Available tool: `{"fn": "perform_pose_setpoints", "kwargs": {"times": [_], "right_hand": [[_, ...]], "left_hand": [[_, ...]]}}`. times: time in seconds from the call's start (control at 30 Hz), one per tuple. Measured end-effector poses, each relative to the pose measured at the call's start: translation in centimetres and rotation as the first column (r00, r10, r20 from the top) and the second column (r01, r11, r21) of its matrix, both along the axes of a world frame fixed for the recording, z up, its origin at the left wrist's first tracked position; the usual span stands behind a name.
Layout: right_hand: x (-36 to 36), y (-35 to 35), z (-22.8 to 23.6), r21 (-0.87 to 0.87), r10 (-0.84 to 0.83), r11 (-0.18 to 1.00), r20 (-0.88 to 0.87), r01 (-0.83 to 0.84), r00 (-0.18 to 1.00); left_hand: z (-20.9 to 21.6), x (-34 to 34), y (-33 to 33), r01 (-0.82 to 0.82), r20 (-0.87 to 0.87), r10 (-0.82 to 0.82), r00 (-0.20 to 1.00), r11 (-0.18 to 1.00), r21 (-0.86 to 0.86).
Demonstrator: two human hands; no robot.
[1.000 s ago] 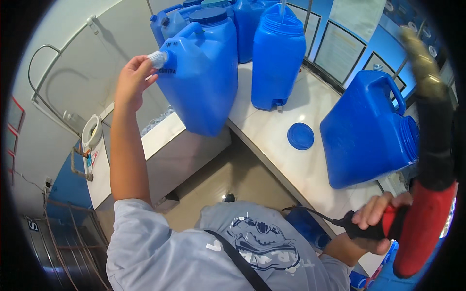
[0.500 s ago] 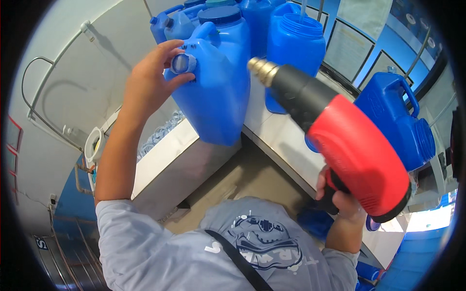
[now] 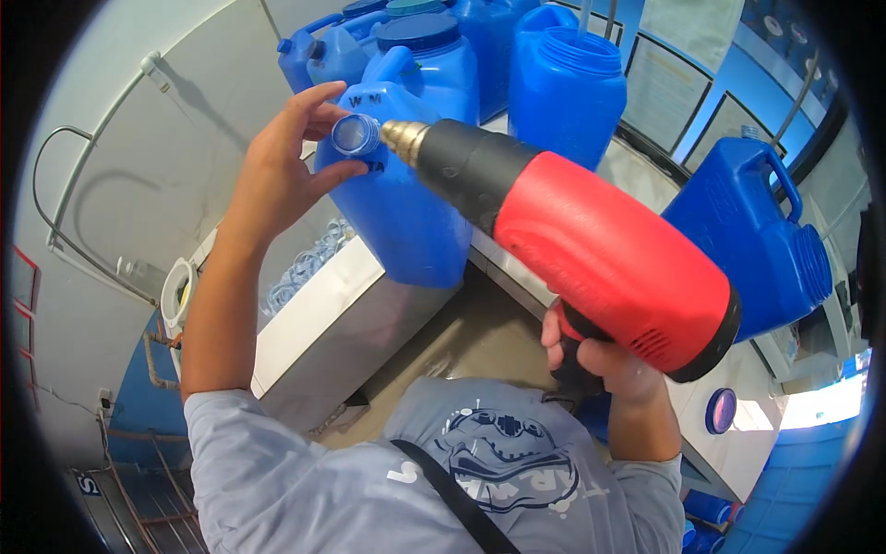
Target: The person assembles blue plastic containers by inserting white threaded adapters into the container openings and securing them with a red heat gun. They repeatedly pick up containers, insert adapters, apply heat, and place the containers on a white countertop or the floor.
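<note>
Right hand (image 3: 595,355) clamped on heat gun (image 3: 609,249), nozzle (image 3: 404,141) beside spout (image 3: 354,136); left hand (image 3: 286,152), fingers apart around spout, presumably to avoid heat.

Red heat gun (image 3: 614,254) beside round cap (image 3: 356,136)

Dark handwritten letters (image 3: 354,102) stand on the blue jug (image 3: 411,222), above and below its spout (image 3: 353,136). White lettering (image 3: 403,476) crosses the grey shirt (image 3: 277,471), and a dark sign (image 3: 88,483) at lower left bears a white character.
</note>
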State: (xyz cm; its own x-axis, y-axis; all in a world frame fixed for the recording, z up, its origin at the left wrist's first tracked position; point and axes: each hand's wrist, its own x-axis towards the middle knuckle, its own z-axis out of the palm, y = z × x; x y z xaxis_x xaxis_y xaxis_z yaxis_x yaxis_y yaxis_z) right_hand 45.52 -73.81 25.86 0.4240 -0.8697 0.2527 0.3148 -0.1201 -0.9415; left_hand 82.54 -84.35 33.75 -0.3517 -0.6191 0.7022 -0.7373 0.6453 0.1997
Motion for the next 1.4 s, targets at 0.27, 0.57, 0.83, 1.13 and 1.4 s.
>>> {"fn": "perform_pose_setpoints", "kwargs": {"times": [0.27, 0.57, 0.83, 1.13, 1.4], "right_hand": [[1.1, -0.4, 0.5, 0.150, -0.046, 0.988, 0.053, 0.037, 0.998], [-14.4, 11.5, 1.9, -0.174, -0.242, 0.939, 0.276, 0.296, 0.930], [-30.4, 25.3, 9.1, -0.420, -0.810, 0.443, 0.191, 0.792, 0.554], [-45.6, 15.7, 13.5, -0.393, -0.958, 0.213, -0.266, 0.895, 0.111], [-55.4, 1.4, 13.8, -0.799, -0.627, 0.515, -0.598, 0.309, -0.499]], "left_hand": [[0.4, 0.0, 1.2, -0.144, 0.053, 0.143, 0.988, 0.989, 0.027], [0.6, -1.4, 0.6, -0.497, 0.231, 0.482, 0.845, 0.868, 0.005], [1.5, -1.0, -2.0, -0.666, 0.330, 0.589, 0.737, 0.715, 0.211], [1.8, 0.9, -3.3, -0.774, 0.425, 0.650, 0.629, 0.571, 0.273], [3.0, -1.1, -1.2, -0.619, 0.396, 0.529, 0.750, 0.773, 0.141]]}}
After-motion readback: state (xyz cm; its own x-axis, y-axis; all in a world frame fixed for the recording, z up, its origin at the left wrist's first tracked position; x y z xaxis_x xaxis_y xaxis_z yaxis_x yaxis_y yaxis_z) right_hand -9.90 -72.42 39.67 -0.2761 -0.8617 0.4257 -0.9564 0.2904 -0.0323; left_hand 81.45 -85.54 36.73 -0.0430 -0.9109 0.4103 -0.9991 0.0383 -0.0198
